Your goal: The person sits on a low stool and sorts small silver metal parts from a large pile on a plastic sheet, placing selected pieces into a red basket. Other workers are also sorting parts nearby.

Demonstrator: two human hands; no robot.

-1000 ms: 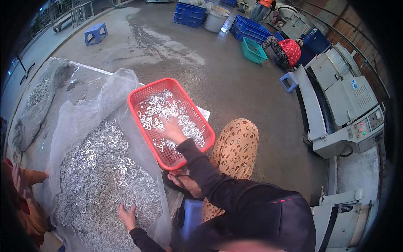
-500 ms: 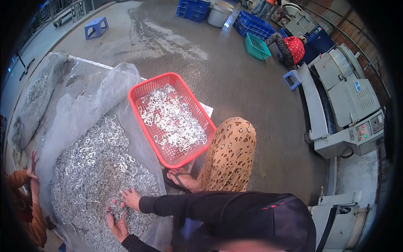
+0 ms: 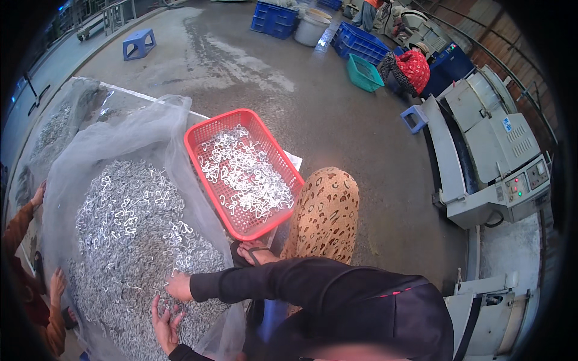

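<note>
A large heap of small grey pellets (image 3: 120,271), mixed with bright S-shaped metal hooks (image 3: 126,219), lies on a pale mesh sheet (image 3: 66,162). At the near side of the heap, my left hand (image 3: 165,325) rests palm up, its fingers spread and slightly curled. Just above it, my right hand (image 3: 179,286) points down into the pellets; its fingertips are hidden, so I cannot see if they grip anything. A red plastic basket (image 3: 283,144) with perforated sides, holding many similar metal hooks (image 3: 247,171), stands beside the heap.
At left, a person's hands (image 3: 57,283) are by the mesh sheet's edge. My patterned knee (image 3: 328,207) rises beside the basket. Grey machines (image 3: 487,150) line the right side; blue stools (image 3: 138,44), a green basket (image 3: 364,73) and blue crates (image 3: 358,43) stand farther off.
My right hand has shifted slightly and now dips its fingers into the pellets. The other person's hands have moved apart, and the mesh sheet has spread outward on the left.
</note>
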